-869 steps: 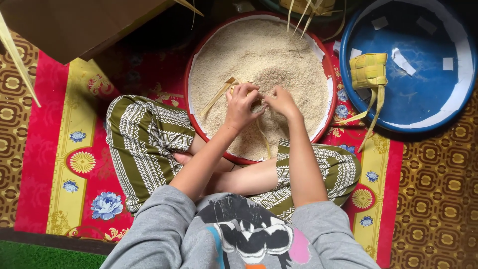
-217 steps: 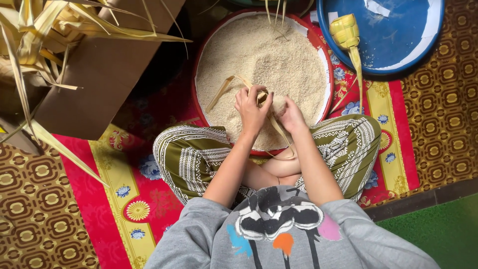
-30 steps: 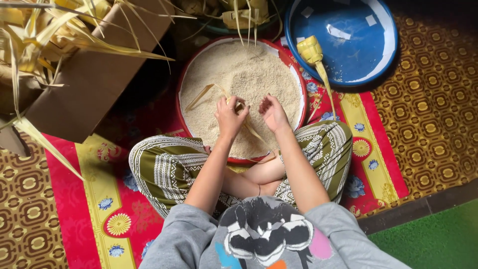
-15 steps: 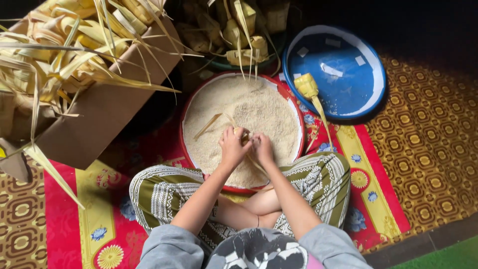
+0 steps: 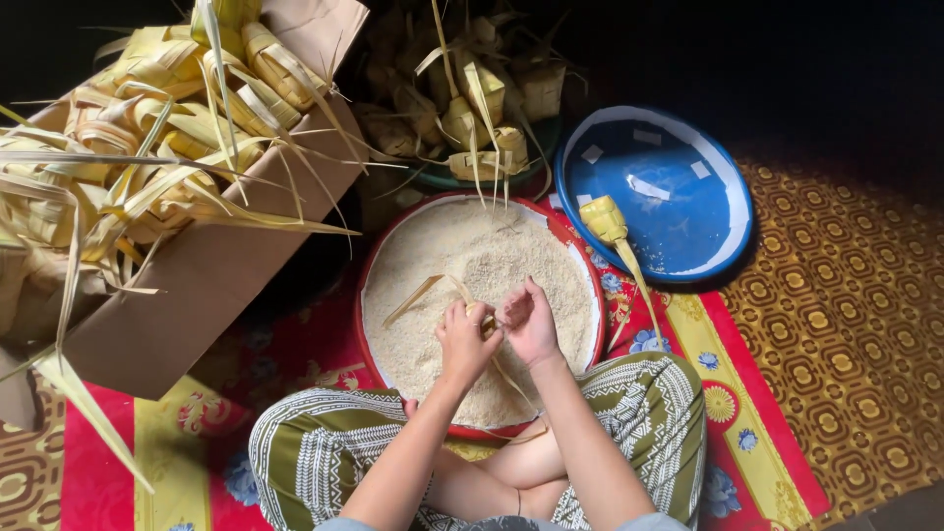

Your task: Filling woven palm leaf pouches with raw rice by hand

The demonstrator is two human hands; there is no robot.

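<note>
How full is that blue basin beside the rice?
Nearly empty. The blue basin shows its bare blue bottom, with only a few pale scraps inside and one woven leaf pouch lying at its left rim.

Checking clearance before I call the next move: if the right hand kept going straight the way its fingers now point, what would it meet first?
The right hand points left toward the left hand, so it would likely meet the woven leaf pouch held there first, above the rice. Depth is hard to judge from overhead.

Single head view, looking steeply down from above the seated person. Close range; rice basin (image 5: 374, 295) centre frame, mat (image 5: 757, 413) beneath.
</note>
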